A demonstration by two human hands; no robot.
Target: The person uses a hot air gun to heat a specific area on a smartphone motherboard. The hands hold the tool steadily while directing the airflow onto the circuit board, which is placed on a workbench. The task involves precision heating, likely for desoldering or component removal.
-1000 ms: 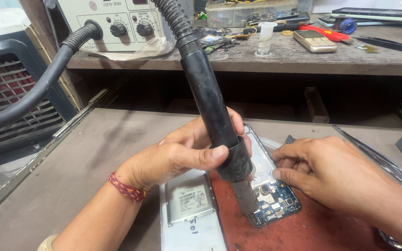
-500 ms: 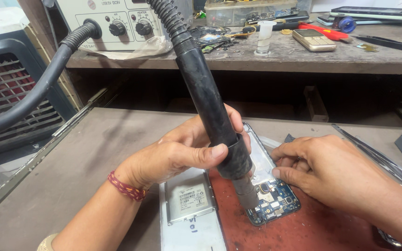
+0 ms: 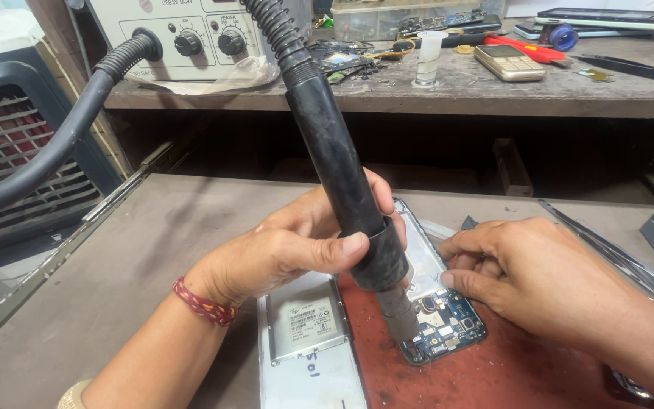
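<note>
- The left hand (image 3: 281,254) grips the hot-air gun handle (image 3: 346,182), fingers closed round it, nozzle slanting down-right onto the opened phone's circuit board (image 3: 444,329).
- The right hand (image 3: 527,273), fingers curled, presses the phone frame (image 3: 418,250) just right of the nozzle.

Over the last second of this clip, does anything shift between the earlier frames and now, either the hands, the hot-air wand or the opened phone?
Nothing visibly changed. The left hand keeps the same grip on the black hot-air wand, whose nozzle stays aimed at the circuit board of the opened phone. The right hand still rests on the phone's edge, and the back cover lies where it was on the red mat.
</note>
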